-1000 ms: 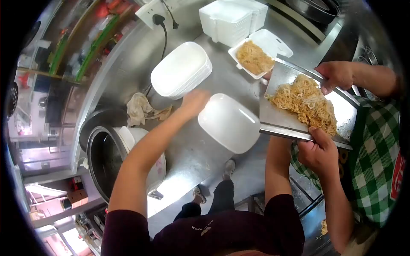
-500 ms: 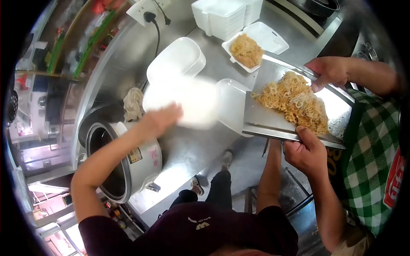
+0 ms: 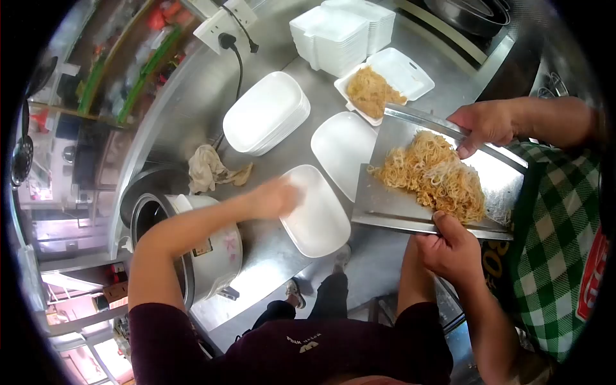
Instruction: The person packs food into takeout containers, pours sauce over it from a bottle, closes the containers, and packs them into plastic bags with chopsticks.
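My left hand (image 3: 280, 196), blurred by motion, is at the left edge of a white oval plate (image 3: 317, 221) near the counter's front edge. Its fingers are smeared, so I cannot tell whether they grip the rim. My right forearm (image 3: 416, 276) reaches up under a metal tray (image 3: 369, 202), which hides my right hand. A co-worker's hands (image 3: 481, 125) hold this tray, tilted, with a heap of fried noodles (image 3: 436, 176) on it. Partly beneath the tray, a second white plate (image 3: 340, 144) lies on the counter.
Behind my left hand are a stack of white plates (image 3: 266, 112) and a crumpled cloth (image 3: 212, 168). A rice cooker (image 3: 221, 247) stands at left. Farther back are stacked foam boxes (image 3: 340, 38) and an open foam box (image 3: 404, 70) holding noodles (image 3: 372, 90).
The plate at my left hand has moved down and right from above the counter, onto it near the front edge. The co-worker's tray has shifted slightly left and down.
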The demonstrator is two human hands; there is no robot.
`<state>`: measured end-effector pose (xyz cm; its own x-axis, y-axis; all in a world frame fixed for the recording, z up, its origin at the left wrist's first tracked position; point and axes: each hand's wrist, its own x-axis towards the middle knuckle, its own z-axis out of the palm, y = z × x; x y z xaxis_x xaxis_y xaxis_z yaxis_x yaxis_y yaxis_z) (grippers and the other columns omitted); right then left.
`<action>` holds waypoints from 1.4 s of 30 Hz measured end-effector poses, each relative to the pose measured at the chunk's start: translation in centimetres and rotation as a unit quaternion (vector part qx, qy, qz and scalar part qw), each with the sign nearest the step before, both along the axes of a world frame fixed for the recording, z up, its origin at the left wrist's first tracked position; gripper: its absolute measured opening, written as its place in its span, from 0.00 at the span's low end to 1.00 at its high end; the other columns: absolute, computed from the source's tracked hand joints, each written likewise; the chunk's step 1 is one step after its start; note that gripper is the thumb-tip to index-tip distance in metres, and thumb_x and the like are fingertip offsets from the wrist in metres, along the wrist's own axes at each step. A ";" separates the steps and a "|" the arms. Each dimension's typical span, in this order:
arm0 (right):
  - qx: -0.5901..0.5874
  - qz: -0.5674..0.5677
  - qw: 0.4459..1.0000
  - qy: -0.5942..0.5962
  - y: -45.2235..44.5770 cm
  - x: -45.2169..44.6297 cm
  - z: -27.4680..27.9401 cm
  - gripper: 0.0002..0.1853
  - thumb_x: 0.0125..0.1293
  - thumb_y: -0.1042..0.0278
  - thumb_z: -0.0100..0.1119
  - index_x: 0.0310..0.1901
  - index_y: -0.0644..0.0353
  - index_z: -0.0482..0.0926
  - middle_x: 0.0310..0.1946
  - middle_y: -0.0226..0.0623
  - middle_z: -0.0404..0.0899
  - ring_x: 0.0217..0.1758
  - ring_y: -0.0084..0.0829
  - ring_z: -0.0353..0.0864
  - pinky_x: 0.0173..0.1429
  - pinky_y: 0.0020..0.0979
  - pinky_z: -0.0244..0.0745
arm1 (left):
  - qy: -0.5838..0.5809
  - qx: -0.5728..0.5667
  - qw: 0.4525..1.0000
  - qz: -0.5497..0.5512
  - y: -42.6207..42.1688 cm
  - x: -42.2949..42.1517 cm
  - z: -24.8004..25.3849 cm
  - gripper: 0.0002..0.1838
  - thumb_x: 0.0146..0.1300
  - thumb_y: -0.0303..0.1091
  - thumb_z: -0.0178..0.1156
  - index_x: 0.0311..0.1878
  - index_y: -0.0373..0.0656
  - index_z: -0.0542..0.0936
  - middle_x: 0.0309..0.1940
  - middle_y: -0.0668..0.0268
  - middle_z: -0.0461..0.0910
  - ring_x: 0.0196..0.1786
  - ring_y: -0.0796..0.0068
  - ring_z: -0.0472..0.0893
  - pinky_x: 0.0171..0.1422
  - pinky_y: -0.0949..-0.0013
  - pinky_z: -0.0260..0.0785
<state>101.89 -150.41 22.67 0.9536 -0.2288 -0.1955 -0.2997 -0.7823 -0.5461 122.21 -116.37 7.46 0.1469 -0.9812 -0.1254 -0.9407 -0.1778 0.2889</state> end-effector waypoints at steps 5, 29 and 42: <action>0.067 -0.014 0.998 -0.010 -0.3 -0.9 -1.2 0.10 0.51 0.61 0.56 0.27 0.59 0.73 0.21 0.48 0.70 0.26 0.46 0.74 0.30 0.35 0.67 | 0.368 -0.191 0.743 0.526 -16.7 15.0 -1.3 0.23 0.65 0.43 0.43 0.57 0.35 0.65 0.51 0.52 0.70 0.54 0.56 0.71 0.57 0.58 0.63; 0.014 -0.022 0.998 0.048 0.2 0.2 1.6 0.13 0.51 0.57 0.59 0.28 0.59 0.73 0.24 0.49 0.74 0.28 0.47 0.75 0.33 0.35 0.69 | 0.675 -0.134 0.613 0.388 -24.3 16.1 -1.9 0.32 0.67 0.59 0.30 0.65 0.48 0.57 0.61 0.61 0.64 0.61 0.64 0.68 0.58 0.52 0.66; 0.633 -0.160 0.747 -0.123 6.0 14.4 -17.5 0.22 0.63 0.54 0.49 0.55 0.57 0.65 0.36 0.41 0.74 0.12 0.21 0.59 0.17 0.23 0.60 | 0.715 -0.226 0.508 0.423 -5.8 6.2 1.9 0.28 0.70 0.49 0.31 0.65 0.38 0.56 0.64 0.55 0.59 0.64 0.64 0.63 0.68 0.62 0.57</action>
